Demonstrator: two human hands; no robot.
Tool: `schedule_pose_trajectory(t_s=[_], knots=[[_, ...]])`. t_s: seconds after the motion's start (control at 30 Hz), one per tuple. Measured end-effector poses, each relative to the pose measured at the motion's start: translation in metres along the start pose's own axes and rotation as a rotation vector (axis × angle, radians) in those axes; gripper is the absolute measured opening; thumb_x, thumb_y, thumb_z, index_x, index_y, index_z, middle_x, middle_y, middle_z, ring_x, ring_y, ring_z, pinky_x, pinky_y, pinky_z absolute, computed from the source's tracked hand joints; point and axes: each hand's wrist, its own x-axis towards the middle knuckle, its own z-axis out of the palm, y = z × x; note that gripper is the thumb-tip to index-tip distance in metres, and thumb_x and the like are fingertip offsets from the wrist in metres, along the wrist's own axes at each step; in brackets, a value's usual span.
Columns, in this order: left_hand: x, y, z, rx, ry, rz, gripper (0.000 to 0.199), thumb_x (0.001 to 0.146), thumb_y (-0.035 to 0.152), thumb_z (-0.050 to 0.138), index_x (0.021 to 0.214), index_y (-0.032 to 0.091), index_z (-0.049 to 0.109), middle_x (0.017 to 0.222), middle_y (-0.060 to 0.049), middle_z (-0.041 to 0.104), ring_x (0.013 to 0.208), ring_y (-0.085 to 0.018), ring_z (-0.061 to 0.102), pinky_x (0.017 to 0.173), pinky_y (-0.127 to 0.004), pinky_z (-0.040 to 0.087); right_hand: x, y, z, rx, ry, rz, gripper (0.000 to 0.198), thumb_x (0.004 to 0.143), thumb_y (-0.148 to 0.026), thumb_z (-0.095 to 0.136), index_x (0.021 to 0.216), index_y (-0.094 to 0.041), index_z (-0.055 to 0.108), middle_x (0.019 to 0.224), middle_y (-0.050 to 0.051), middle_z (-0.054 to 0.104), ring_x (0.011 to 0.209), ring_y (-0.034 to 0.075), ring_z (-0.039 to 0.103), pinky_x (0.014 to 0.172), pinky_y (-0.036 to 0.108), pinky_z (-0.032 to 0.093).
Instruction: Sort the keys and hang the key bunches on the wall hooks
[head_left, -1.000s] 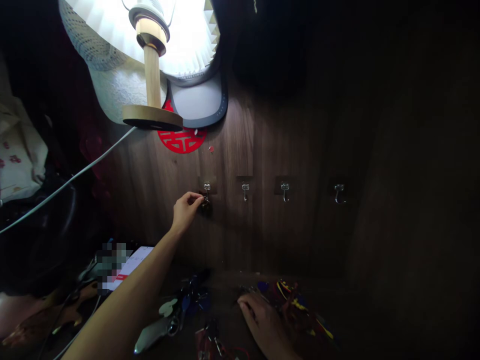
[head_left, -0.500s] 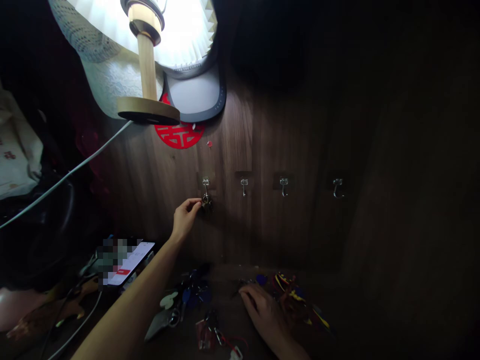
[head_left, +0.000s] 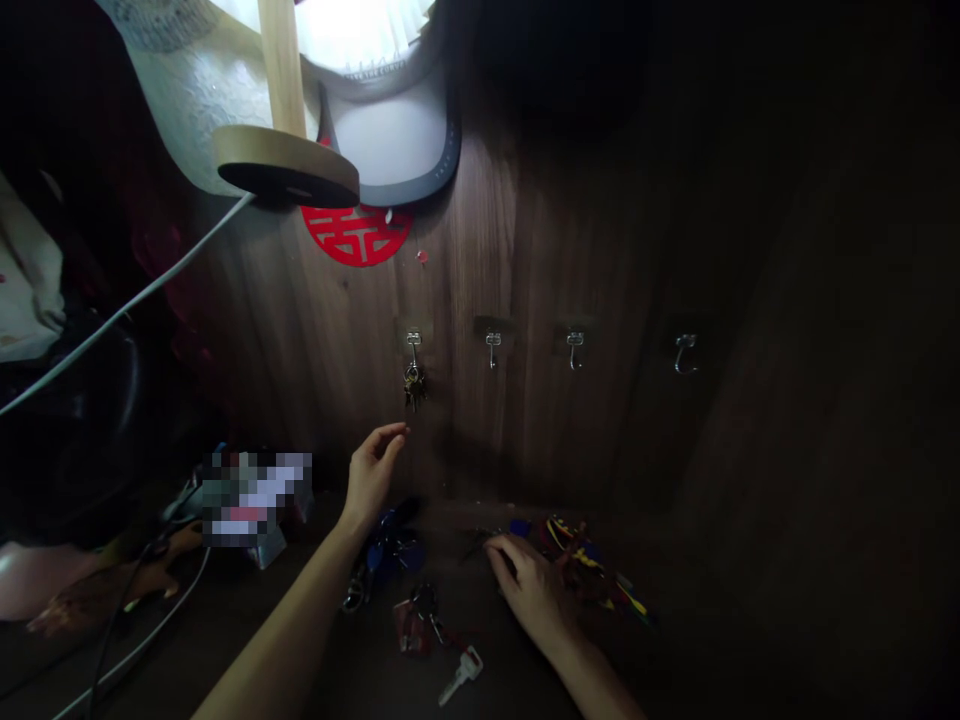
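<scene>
A small bunch of keys (head_left: 414, 388) hangs from the leftmost metal hook (head_left: 414, 345) on the dark wood panel. Just below it is my left hand (head_left: 371, 475), apart from the keys, its thumb and fingers loosely parted around nothing. My right hand (head_left: 529, 590) rests low over the tabletop with curled fingers, its fingertips closed at a dark bunch of keys (head_left: 474, 541) that is dim and partly hidden. Between my hands lie keys with blue tags (head_left: 394, 545). Nearer to me are a reddish clear tag (head_left: 412, 627) and a silver key (head_left: 461, 675).
Three more hooks, a second (head_left: 493, 346), a third (head_left: 575, 347) and a fourth (head_left: 685, 352), run rightward. A lit lamp (head_left: 285, 165) with a white cord (head_left: 150, 285) is above left. Yellow-and-dark cords (head_left: 574, 545) lie beyond my right hand. A blurred-out phone (head_left: 259, 500) stands left.
My left hand has let go of the keys on the leftmost hook and dropped below them. My right hand stays by the dark keys. The view has tilted downward.
</scene>
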Motion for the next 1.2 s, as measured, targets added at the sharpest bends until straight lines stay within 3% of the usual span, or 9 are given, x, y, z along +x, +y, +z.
schedule_pose_trajectory(t_s=[0.33, 0.53, 0.73, 0.83, 1.03, 1.2], knots=[[-0.068, -0.036, 0.019, 0.138, -0.16, -0.062, 0.02, 0.08, 0.032, 0.052, 0.09, 0.02, 0.065, 0.088, -0.002, 0.073, 0.085, -0.019, 0.068, 0.077, -0.03, 0.051, 0.001, 0.009, 0.004, -0.104, 0.082, 0.048, 0.032, 0.095, -0.031, 0.033, 0.08, -0.022, 0.06, 0.075, 0.003, 0.066, 0.069, 0.017, 0.061, 0.065, 0.027, 0.044], [-0.102, -0.045, 0.03, 0.276, -0.311, -0.027, 0.02, 0.083, 0.021, 0.049, 0.092, 0.024, 0.067, 0.092, -0.001, 0.073, 0.09, -0.02, 0.066, 0.083, -0.032, 0.049, 0.002, 0.011, 0.005, -0.153, 0.064, 0.071, 0.026, 0.093, -0.026, 0.038, 0.08, -0.023, 0.06, 0.077, 0.002, 0.066, 0.077, 0.019, 0.06, 0.07, 0.029, 0.043], [-0.114, -0.04, 0.035, 0.694, -0.515, 0.209, 0.031, 0.083, 0.014, 0.05, 0.109, 0.026, 0.064, 0.111, -0.005, 0.069, 0.105, -0.024, 0.059, 0.095, -0.044, 0.042, 0.001, 0.012, 0.007, -0.188, 0.017, 0.045, 0.02, 0.086, -0.016, 0.045, 0.088, -0.025, 0.064, 0.087, 0.002, 0.068, 0.087, 0.021, 0.059, 0.078, 0.033, 0.042], [-0.117, -0.038, 0.039, 0.793, -0.577, 0.247, 0.034, 0.084, 0.02, 0.055, 0.117, 0.027, 0.06, 0.125, -0.006, 0.062, 0.115, -0.026, 0.053, 0.102, -0.05, 0.035, 0.0, 0.012, 0.009, -0.186, -0.021, 0.048, 0.023, 0.084, -0.015, 0.047, 0.093, -0.026, 0.065, 0.092, 0.003, 0.069, 0.091, 0.022, 0.058, 0.079, 0.035, 0.042], [-0.124, -0.041, 0.042, 0.763, -0.667, 0.2, 0.03, 0.084, 0.022, 0.058, 0.113, 0.027, 0.062, 0.123, -0.004, 0.064, 0.119, -0.025, 0.052, 0.107, -0.053, 0.027, -0.001, 0.012, 0.011, -0.202, -0.074, 0.064, 0.027, 0.083, -0.015, 0.05, 0.103, -0.027, 0.064, 0.105, 0.003, 0.068, 0.102, 0.025, 0.056, 0.082, 0.038, 0.041], [-0.127, -0.044, 0.04, 0.669, -0.703, 0.275, 0.028, 0.085, 0.017, 0.055, 0.109, 0.03, 0.063, 0.111, -0.001, 0.07, 0.114, -0.02, 0.056, 0.108, -0.047, 0.027, 0.0, 0.013, 0.011, -0.198, -0.115, 0.047, 0.026, 0.083, -0.013, 0.053, 0.102, -0.027, 0.065, 0.106, 0.003, 0.069, 0.1, 0.024, 0.057, 0.08, 0.037, 0.043]])
